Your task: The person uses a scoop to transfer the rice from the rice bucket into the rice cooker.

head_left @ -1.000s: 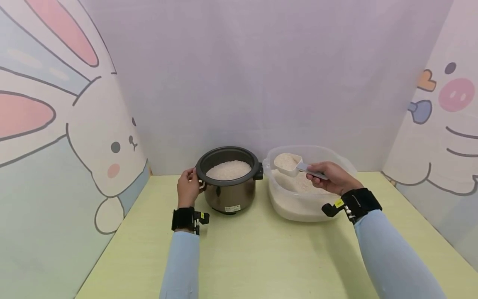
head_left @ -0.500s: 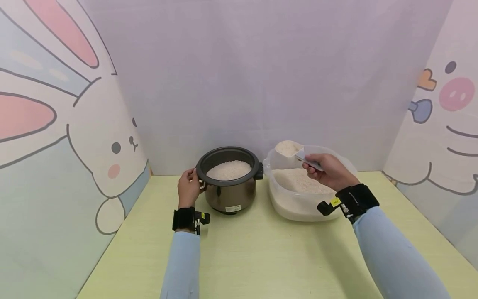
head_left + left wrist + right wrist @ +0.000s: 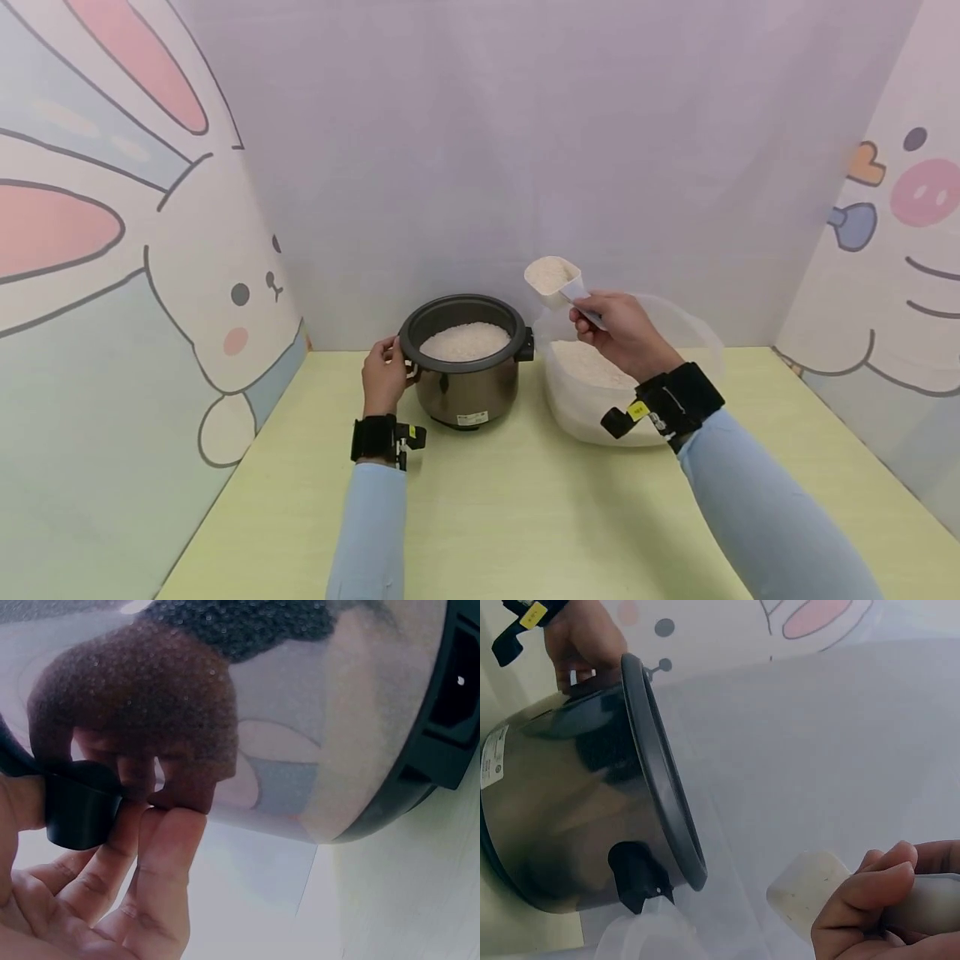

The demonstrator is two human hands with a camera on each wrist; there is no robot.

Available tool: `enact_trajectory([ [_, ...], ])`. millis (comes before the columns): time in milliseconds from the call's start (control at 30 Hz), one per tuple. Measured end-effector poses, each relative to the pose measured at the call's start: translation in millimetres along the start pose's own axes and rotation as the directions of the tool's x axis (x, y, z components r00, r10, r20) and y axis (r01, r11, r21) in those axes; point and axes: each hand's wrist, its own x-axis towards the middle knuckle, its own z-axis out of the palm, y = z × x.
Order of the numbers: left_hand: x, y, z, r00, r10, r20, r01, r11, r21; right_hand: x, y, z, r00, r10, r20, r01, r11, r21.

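Scoop [image 3: 553, 301], filled with pale rice [image 3: 548, 272], was held up over the pot-side edge of the clear tub [image 3: 573, 415], well apart from the pot [image 3: 467, 395]. Its handle was gripped in the curled fingers and thumb of the right hand [image 3: 622, 330]. Pot stood upright on the table [image 3: 480, 517], left of the tub, with white rice [image 3: 465, 342] inside, below the rim. Its left handle [image 3: 82, 814] was held between thumb and fingers of the left hand [image 3: 383, 378]; one fingertip was pressed to the shiny wall.

Risks judged: grains could be shed by any tilt of the wrist, the load being heaped near the scoop's lip. Rice could be dropped into the gap if the scoop were tipped short of the pot's rim. Pot could be shifted by a tug on the handle. Whether the tub touched the pot's right handle [image 3: 640, 874] could not be told.
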Motion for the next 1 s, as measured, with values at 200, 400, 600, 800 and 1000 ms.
enact_trajectory([
  [200, 0.0, -1.2, 0.3, 1.000, 0.007, -0.004, -0.007, 1.000, -0.007, 9.5, 0, 21, 0.999, -0.042, 0.003, 0.042, 0.990, -0.135],
  [400, 0.1, -2.9, 3.5, 0.999, 0.039, -0.015, -0.039, 0.999, -0.008, 16.5, 6, 33, 0.997, -0.074, 0.011, 0.075, 0.970, -0.229],
  [600, -0.3, -3.7, 6.4, 0.998, 0.056, -0.010, -0.056, 0.998, -0.007, 21.2, 18, 36, 0.993, -0.112, 0.022, 0.113, 0.954, -0.278],
  [800, -0.9, -4.5, 6.3, 0.998, 0.057, -0.011, -0.057, 0.998, -0.012, 29.5, 31, 42, 0.987, -0.161, 0.001, 0.153, 0.940, -0.305],
  [1000, -0.6, -3.6, 8.5, 0.999, 0.048, -0.010, -0.049, 0.998, -0.030, 35.6, 39, 47, 0.985, -0.167, -0.046, 0.142, 0.931, -0.336],
])
